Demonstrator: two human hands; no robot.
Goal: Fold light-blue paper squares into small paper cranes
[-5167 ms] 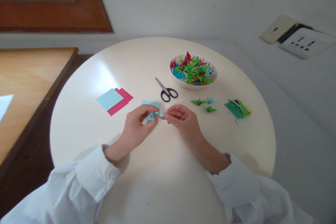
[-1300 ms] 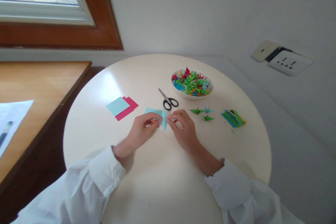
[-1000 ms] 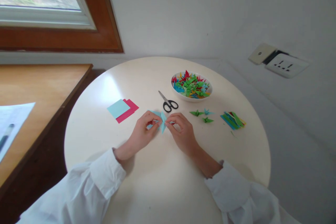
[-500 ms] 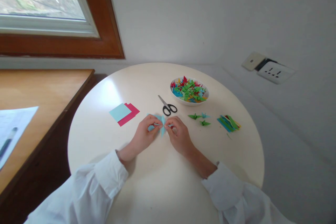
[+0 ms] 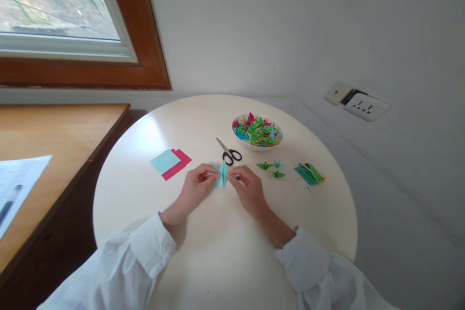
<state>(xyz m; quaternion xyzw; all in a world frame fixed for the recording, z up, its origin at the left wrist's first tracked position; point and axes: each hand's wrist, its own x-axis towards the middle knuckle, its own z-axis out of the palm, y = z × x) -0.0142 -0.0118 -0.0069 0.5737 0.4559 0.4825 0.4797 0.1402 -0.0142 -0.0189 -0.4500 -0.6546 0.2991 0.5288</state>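
Observation:
Between my hands is a small piece of light blue folded paper (image 5: 223, 174), its pointed shape standing lengthwise away from me. My left hand (image 5: 200, 184) pinches its left side between thumb and fingertips. On the opposite side, my right hand (image 5: 247, 186) pinches the paper in the same way. Just beyond the fingers lie black-handled scissors (image 5: 229, 152), blades pointing away to the left. Right of my right hand rest two green paper cranes (image 5: 278, 174) and a light blue paper crane (image 5: 277, 163).
A white bowl (image 5: 257, 148) full of colourful paper cranes stands at the back of the round table (image 5: 214, 261). Light blue and pink paper squares (image 5: 165, 161) lie at left, coloured paper strips (image 5: 309, 173) at right. A wooden desk (image 5: 72, 126) adjoins the left.
The light blue folded paper now stands narrower and more upright between my fingertips, and my hands have drawn slightly apart. The whole view has shifted a little.

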